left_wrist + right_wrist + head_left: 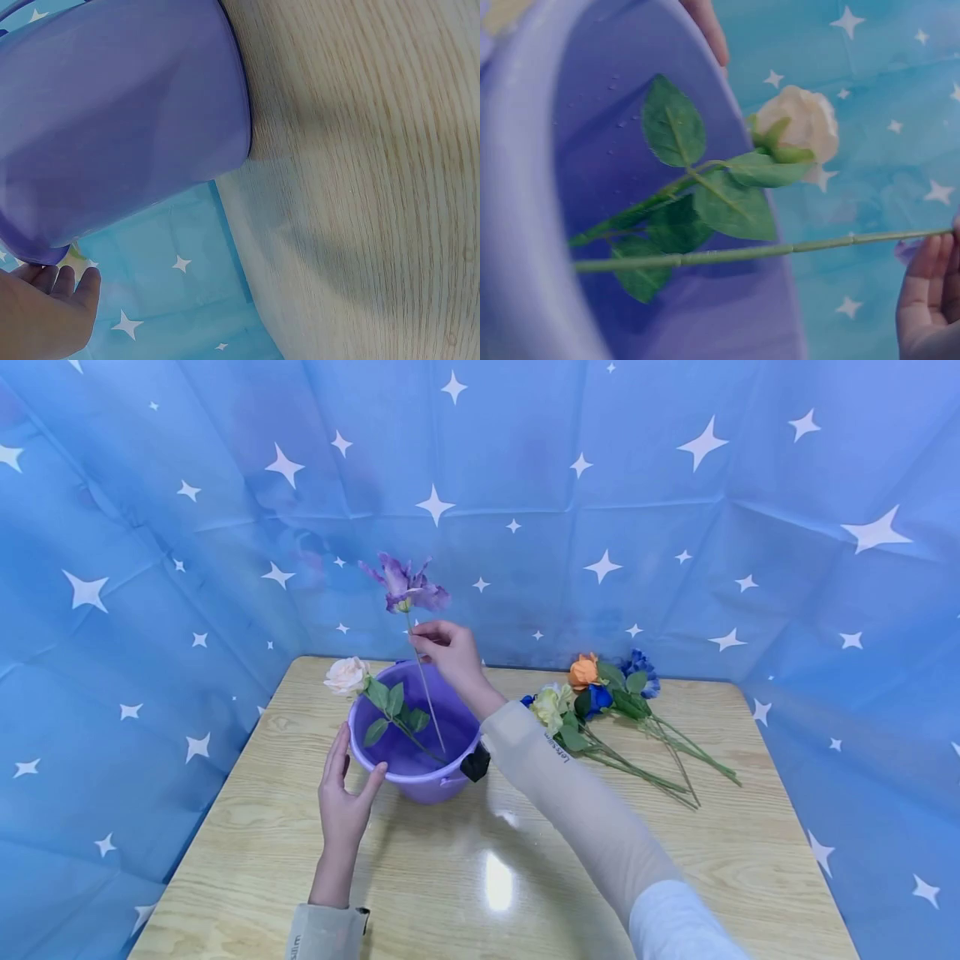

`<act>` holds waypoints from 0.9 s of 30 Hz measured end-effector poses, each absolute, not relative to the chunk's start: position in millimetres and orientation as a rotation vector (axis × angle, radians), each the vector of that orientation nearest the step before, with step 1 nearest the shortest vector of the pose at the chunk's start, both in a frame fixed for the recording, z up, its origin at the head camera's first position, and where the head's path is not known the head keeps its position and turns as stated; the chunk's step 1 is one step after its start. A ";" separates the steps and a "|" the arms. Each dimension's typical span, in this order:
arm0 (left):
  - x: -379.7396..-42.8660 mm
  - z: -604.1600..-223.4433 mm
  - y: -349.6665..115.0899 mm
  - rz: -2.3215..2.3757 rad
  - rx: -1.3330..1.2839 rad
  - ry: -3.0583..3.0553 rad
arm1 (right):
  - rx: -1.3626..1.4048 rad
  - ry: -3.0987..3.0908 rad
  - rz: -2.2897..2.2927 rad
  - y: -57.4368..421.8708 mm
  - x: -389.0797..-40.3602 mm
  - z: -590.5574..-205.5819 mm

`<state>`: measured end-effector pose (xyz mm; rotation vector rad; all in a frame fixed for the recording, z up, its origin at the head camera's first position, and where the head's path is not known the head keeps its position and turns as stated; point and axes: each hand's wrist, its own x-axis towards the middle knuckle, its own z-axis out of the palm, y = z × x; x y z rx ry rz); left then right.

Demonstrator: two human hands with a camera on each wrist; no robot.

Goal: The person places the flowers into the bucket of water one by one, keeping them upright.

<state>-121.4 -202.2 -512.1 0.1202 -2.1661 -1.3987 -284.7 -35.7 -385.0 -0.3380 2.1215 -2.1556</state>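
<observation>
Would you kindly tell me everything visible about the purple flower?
The purple flower has ruffled, fabric-like petals above a slender, jointed green stem. It is nearly upright, leaning left in the head view, bloom above the purple bucket, lower stem inside. The right hand has its grip on the stem; any contact with the bottom is unclear.

The table [600, 877] bears a bucket [425, 790]; right of the bucket lie flowers [597, 700], orange, yellow and blue, their stems [729, 774] pointing away from it.
</observation>
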 end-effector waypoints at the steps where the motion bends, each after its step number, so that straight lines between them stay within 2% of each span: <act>1: -121.6 -512.3 -202.1 -1.400 0.121 -2.167 | -0.316 2.113 -2.158 -35.3 -284.5 -388.1; 8: -122.0 -512.1 -202.0 -1.405 0.131 -2.176 | -0.269 2.135 -2.130 -35.1 -283.9 -408.9; 18: -121.6 -510.1 -201.9 -1.413 0.115 -2.171 | -0.486 2.546 -1.797 -42.6 -275.9 -421.4; 25: -110.2 -475.8 -186.5 -1.443 0.117 -2.154 | -0.544 2.677 -1.566 -49.4 -272.0 -429.1; 27: -110.4 -476.2 -186.9 -1.443 0.112 -2.152 | -0.561 2.693 -1.506 -50.7 -271.9 -431.4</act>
